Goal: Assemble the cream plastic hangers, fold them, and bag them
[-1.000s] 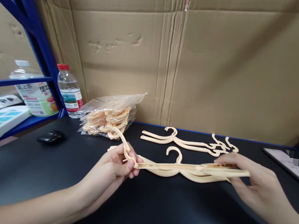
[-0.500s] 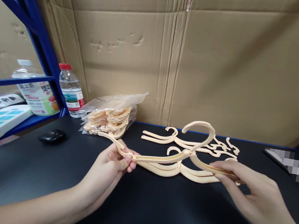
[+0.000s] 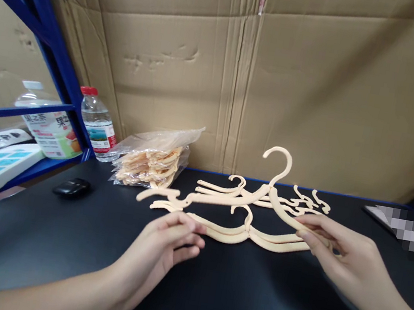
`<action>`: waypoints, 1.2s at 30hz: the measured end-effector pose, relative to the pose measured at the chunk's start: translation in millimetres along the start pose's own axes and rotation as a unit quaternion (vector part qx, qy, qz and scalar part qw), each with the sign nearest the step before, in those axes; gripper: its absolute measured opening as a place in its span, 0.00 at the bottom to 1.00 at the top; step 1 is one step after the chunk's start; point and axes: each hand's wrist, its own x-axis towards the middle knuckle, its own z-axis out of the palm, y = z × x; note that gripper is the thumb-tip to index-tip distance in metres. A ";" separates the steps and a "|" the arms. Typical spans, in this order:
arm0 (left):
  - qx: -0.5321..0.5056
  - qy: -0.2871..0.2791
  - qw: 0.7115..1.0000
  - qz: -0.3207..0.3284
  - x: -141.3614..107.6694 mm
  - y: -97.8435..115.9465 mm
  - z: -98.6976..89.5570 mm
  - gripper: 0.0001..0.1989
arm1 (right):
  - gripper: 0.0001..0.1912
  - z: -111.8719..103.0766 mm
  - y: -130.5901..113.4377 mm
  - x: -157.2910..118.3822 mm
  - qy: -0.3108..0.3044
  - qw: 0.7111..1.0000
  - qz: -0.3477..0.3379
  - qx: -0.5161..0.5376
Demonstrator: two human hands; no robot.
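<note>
Raised above the table is a cream plastic clothes hanger, its hook pointing up. My right hand pinches the hanger's right arm between thumb and fingers, hiding that end. At its left end a curved clip-like piece sticks out. My left hand is just below that end, off the raised hanger, with fingers loosely bent and apart. Behind its fingertips lies a pair of stacked hangers on the table; whether the fingers touch them I cannot tell.
Farther back on the black table lie more hanger parts and small curved pieces. A clear bag of hanger parts stands left of them. Beyond are a mouse, a water bottle, and a blue frame.
My left hand has let go of the raised hanger's left end and moved down and slightly right. The hanger, still in my right hand, has swung and its hook stands higher.
</note>
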 end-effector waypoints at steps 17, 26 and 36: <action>0.706 -0.189 0.554 0.398 -20.3 -13.5 -4.4 0.29 | 0.07 -5.3 -13.0 3.5 -0.231 0.972 -0.020 -0.045; 0.753 -0.226 0.528 0.322 -19.1 -6.7 -2.0 0.27 | 0.06 -16.6 -8.7 10.7 -0.293 0.948 -0.067 -0.103; 0.726 -0.228 0.561 0.325 -11.6 -14.3 -13.3 0.32 | 0.22 -12.6 6.0 2.5 -0.234 0.962 -0.031 -0.137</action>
